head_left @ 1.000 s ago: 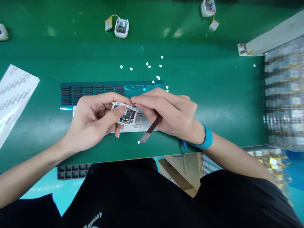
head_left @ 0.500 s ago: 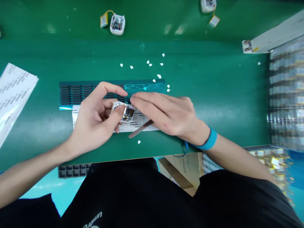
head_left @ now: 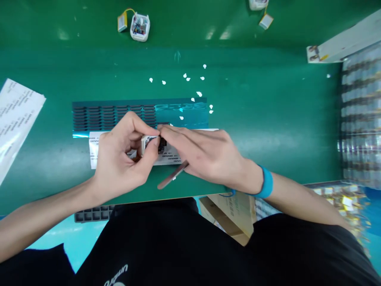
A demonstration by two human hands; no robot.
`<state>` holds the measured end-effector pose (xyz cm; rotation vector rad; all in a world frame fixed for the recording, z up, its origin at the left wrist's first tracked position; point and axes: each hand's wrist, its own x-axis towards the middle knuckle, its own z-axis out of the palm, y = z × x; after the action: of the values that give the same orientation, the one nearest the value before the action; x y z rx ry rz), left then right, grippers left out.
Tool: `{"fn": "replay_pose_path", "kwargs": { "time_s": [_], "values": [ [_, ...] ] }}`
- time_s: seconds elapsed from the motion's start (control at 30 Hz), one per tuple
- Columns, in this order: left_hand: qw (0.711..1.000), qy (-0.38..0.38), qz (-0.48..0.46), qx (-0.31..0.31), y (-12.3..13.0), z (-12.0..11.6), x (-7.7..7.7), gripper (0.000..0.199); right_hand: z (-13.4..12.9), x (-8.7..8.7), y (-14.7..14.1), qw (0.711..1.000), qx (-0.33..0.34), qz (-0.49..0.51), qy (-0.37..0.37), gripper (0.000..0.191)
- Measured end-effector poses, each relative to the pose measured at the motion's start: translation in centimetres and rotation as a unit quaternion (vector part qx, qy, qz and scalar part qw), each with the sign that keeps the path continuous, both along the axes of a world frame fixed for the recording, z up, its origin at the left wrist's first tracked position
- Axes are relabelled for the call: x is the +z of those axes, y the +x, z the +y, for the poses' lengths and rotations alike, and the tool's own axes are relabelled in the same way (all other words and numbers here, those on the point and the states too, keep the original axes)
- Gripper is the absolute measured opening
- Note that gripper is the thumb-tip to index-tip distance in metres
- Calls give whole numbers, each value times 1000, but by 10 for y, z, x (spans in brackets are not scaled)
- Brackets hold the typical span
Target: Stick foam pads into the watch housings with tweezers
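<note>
My left hand (head_left: 123,153) grips a small white housing (head_left: 145,142) with electronics inside, its thumb lying over the front. My right hand (head_left: 202,153) meets it from the right, fingertips together at the housing's right edge. Metal tweezers (head_left: 172,174) are held in my right hand, their blunt end sticking out below the palm; their tips are hidden. Under both hands lies a printed white sheet (head_left: 93,149). Just beyond it is a blue strip (head_left: 184,113) with rows of dark foam pieces (head_left: 110,115).
Small white stickers (head_left: 199,94) are scattered beyond my hands. Another opened housing (head_left: 139,28) with a wired battery (head_left: 122,22) lies at the back. A printed sheet (head_left: 18,115) is at left, a white box (head_left: 348,37) at right, stacked trays (head_left: 361,119) beyond.
The housing has tilted and is more covered by my fingers. My right hand has moved slightly left and down, with the tweezers' end. The view has shifted a little.
</note>
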<state>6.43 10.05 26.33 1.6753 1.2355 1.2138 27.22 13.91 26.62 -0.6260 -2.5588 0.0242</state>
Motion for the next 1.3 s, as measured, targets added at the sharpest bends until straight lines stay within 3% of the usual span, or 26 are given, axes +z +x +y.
{"fn": "replay_pose_path", "kwargs": {
  "time_s": [0.07, 0.13, 0.3, 0.4, 0.53, 0.67, 0.7, 0.77, 0.83, 0.87, 1.0, 1.1, 1.3],
  "values": [
    [999, -6, -41, -9, -1, 2, 1, 20, 4, -1, 0, 990, 2, 73, -124, 27],
    [998, -12, -55, -15, -2, 3, 1, 21, 7, -3, -3, 960, -7, 145, -239, 21],
    [998, 12, -37, -48, -6, 3, 1, 16, 9, -5, -11, 851, -4, 265, -453, 31],
    [999, 1, -19, -49, -6, 4, 3, 15, 11, -2, -13, 806, 1, 289, -516, 37],
    [998, -44, 20, -44, -6, 5, 7, 10, 23, 4, -9, 801, -27, 298, -518, 42],
    [995, -27, 82, -48, -8, 5, 8, 9, 44, 5, 2, 734, 7, 317, -600, 38],
    [994, -29, 93, -53, -9, 5, 7, 9, 49, 5, 5, 741, 8, 329, -585, 38],
    [991, -41, 112, -57, -10, 6, 4, 7, 56, 5, 9, 793, -15, 329, -513, 44],
    [989, -50, 129, -56, -10, 6, 0, 3, 61, 6, 12, 840, -38, 278, -464, 52],
    [988, -51, 134, -55, -10, 6, -2, 2, 63, 7, 14, 850, -45, 244, -465, 56],
    [988, -44, 144, -44, -8, 5, -6, 3, 64, 14, 16, 850, -72, 150, -500, 65],
    [986, -48, 155, -32, -7, 4, -5, 5, 61, 18, 17, 844, -83, 133, -513, 66],
    [985, -56, 161, -20, -5, 4, -6, 9, 63, 16, 19, 820, 15, 79, -567, 51]
  ]
}}
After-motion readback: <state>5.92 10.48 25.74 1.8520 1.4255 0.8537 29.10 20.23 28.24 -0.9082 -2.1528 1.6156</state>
